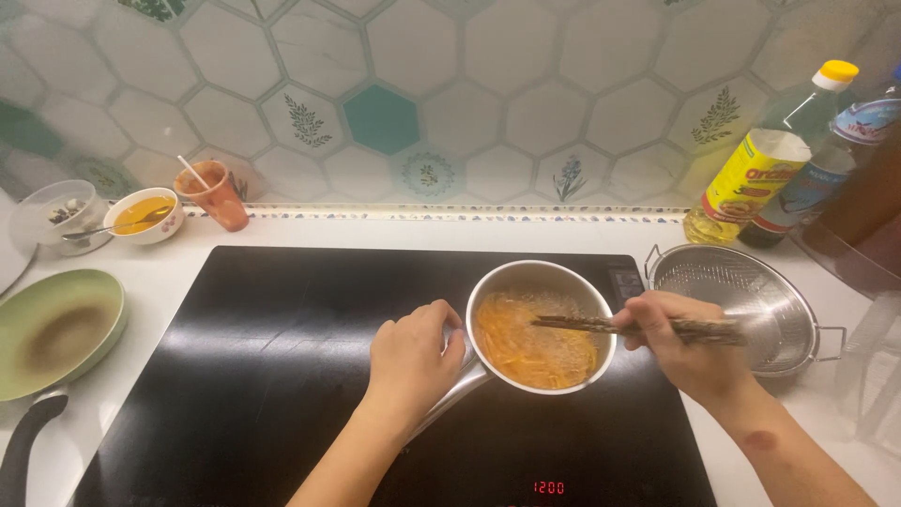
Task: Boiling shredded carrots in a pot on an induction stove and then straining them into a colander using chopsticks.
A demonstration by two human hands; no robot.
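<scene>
A small steel saucepan (pixel 601 314) stands on the black induction hob (pixel 282 357), filled with orange noodles in bubbling liquid (pixel 530 352). My left hand (pixel 413 361) is closed around the saucepan's handle at the pot's left side. My right hand (pixel 680 343) grips a pair of dark chopsticks (pixel 582 324), whose tips reach into the noodles from the right.
A steel mesh strainer (pixel 741 300) sits right of the hob. Oil and sauce bottles (pixel 760 169) stand at the back right. At the left are a green frying pan (pixel 56 329), a small bowl of orange liquid with a spoon (pixel 141 216), a glass bowl (pixel 56 211) and an orange cup (pixel 216 192).
</scene>
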